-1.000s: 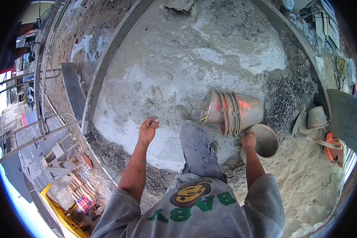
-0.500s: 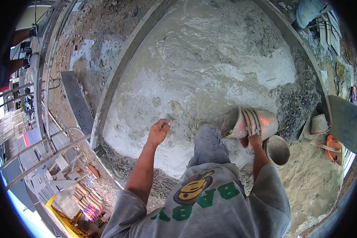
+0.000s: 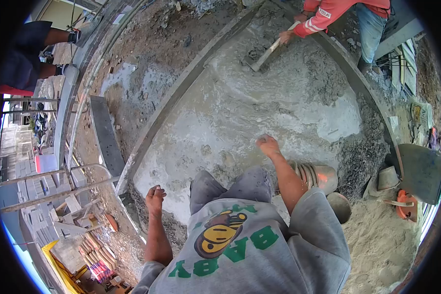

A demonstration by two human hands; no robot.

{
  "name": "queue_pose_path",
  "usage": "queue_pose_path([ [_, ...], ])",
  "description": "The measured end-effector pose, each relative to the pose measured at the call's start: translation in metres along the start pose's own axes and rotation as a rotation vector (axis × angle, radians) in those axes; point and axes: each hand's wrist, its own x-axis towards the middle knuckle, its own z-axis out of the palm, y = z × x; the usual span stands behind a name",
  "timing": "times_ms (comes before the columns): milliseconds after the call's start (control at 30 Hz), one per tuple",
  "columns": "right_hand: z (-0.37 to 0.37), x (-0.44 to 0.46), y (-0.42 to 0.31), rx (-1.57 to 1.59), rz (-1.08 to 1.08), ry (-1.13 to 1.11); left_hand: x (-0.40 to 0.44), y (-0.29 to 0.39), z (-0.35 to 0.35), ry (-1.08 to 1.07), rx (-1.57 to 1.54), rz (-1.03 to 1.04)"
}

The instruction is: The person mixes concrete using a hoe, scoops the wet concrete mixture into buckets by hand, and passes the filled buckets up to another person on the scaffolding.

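Note:
My right hand point(image 3: 268, 144) is stretched forward over the wet grey cement mix point(image 3: 230, 117), its fingers curled in and nothing visible in them. The stack of buckets point(image 3: 323, 177) lies on its side beyond my right forearm, which partly covers it. Another bucket point(image 3: 339, 208) is beside the stack, at the sand's edge. My left hand point(image 3: 155, 198) hangs low at my left side, near the frame's edge board, fingers loosely bent and the thumb apart, with nothing seen in it. My knees show between the two hands.
A co-worker in a red sleeve point(image 3: 323, 19) works a long-handled hoe point(image 3: 272, 51) in the far mix. Boards point(image 3: 181, 83) border the mix. Sand point(image 3: 377, 240) is piled at right, near a wheelbarrow-like metal sheet point(image 3: 419, 171). Another person's legs point(image 3: 49, 54) stand upper left, beyond metal railings.
My right hand has left the bucket stack and moved forward and left. My left hand has dropped back and left. The view has shifted, bringing the co-worker and hoe into sight.

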Motion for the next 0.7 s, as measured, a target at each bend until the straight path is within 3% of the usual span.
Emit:
queue_pose_path([
  [100, -0.006, -0.030, 0.009, -0.028, 0.089, -0.074, 0.014, -0.021, 0.009, -0.097, 0.114, 0.024],
  [167, -0.010, -0.039, 0.058, -0.091, 0.079, -0.031, 0.030, -0.008, 0.029, -0.159, 0.169, 0.054],
  [300, -0.016, -0.065, 0.202, -0.252, 0.574, 0.237, 0.079, 0.058, 0.064, -0.353, 0.234, 0.215],
  [367, -0.034, -0.094, 0.261, -0.497, 0.392, 0.020, 0.104, 0.097, 0.081, -0.382, 0.270, 0.223],
  [467, -0.047, -0.160, 0.243, 0.242, 0.799, 0.568, 0.168, 0.145, 0.128, -0.487, 0.210, 0.228],
  [567, -0.014, -0.197, 0.231, -0.066, 0.763, 0.827, 0.222, 0.180, 0.186, -0.629, 0.239, 0.284],
  [700, 0.045, -0.231, 0.147, 0.350, 0.876, 0.965, 0.230, 0.240, 0.262, -0.882, 0.493, 0.429],
])
